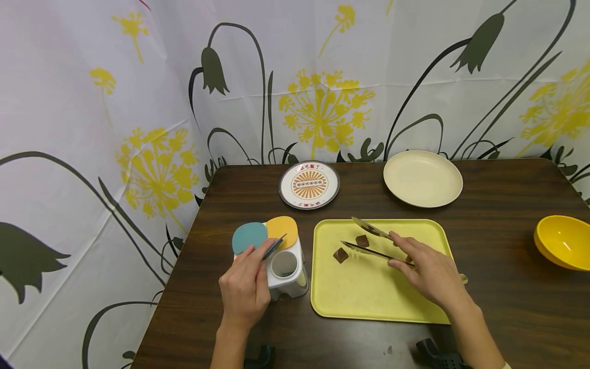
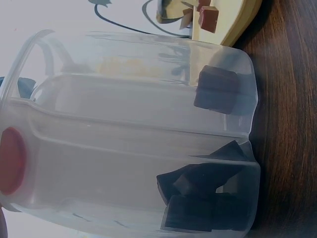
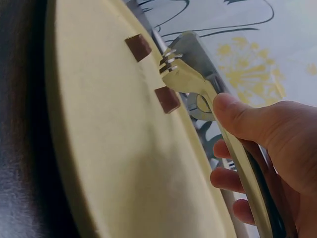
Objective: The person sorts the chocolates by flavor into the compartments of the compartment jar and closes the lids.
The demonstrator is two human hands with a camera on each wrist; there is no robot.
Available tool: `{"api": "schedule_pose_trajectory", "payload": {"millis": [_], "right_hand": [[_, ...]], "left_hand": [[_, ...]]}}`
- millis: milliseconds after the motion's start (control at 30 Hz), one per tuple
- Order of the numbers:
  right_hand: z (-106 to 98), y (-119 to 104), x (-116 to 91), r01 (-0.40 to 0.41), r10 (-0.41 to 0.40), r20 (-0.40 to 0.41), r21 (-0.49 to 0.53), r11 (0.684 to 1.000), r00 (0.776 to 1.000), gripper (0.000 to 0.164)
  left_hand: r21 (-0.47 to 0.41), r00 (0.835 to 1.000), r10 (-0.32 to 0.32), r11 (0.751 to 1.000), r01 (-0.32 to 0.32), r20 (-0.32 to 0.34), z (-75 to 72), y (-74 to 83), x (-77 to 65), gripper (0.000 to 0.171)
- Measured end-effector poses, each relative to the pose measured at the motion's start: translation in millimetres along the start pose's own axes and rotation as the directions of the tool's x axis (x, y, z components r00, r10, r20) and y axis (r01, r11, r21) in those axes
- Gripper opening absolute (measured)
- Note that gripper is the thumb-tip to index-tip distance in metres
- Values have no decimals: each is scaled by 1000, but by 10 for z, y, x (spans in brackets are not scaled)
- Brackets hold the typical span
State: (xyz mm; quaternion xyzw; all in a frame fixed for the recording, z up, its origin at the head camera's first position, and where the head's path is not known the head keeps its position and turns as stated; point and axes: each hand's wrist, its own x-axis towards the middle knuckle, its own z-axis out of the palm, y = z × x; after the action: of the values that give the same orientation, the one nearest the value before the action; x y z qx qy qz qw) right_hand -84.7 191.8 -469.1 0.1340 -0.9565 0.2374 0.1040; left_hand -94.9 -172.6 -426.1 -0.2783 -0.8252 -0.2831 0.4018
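Observation:
My left hand point(image 1: 244, 289) is at a clear storage box point(image 1: 292, 291), its fingers pinching a raised blue-grey lid point(image 1: 275, 247) beside an uncovered round opening point(image 1: 283, 264). A teal lid point(image 1: 249, 237) and a yellow lid point(image 1: 282, 231) cover other compartments. Through the box's wall, several dark chocolate pieces point(image 2: 203, 178) show at the bottom in the left wrist view. My right hand point(image 1: 428, 271) grips metal food tongs point(image 1: 372, 230), one end forked, with the arms apart over the yellow tray point(image 1: 369, 297). Two brown chocolate pieces point(image 1: 340, 255) lie on this tray near the tong tips.
Behind the tray stand a patterned round plate point(image 1: 309, 184) and a cream oval plate point(image 1: 423, 179). A yellow bowl point(image 1: 564, 243) sits at the right. The dark wooden table point(image 1: 193, 318) meets a flowered cloth point(image 1: 239, 128) at its back edge.

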Motion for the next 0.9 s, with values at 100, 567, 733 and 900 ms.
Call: {"api": "schedule_pose_trajectory", "payload": {"millis": [100,567,733,900], "right_hand": [[47,34,-4,-16,16,15,5,1000,1000,59],[120,89,-18,-44,43,9,31,999,999,52],[118,100,-18,-52,51,10,40,998,999,50],[120,107,-19,-47,48,-18,40,998,999,49]], "left_hand": [[2,1000,-1,1000,1,1,1,0,1,36],[14,999,25,1000,-24,-24,14,-2,-7,35],[20,999,24,1000,-23,-25,10,3,-9,36],[19,1000,10,1000,-10,-11,5,2,-8,36]]}}
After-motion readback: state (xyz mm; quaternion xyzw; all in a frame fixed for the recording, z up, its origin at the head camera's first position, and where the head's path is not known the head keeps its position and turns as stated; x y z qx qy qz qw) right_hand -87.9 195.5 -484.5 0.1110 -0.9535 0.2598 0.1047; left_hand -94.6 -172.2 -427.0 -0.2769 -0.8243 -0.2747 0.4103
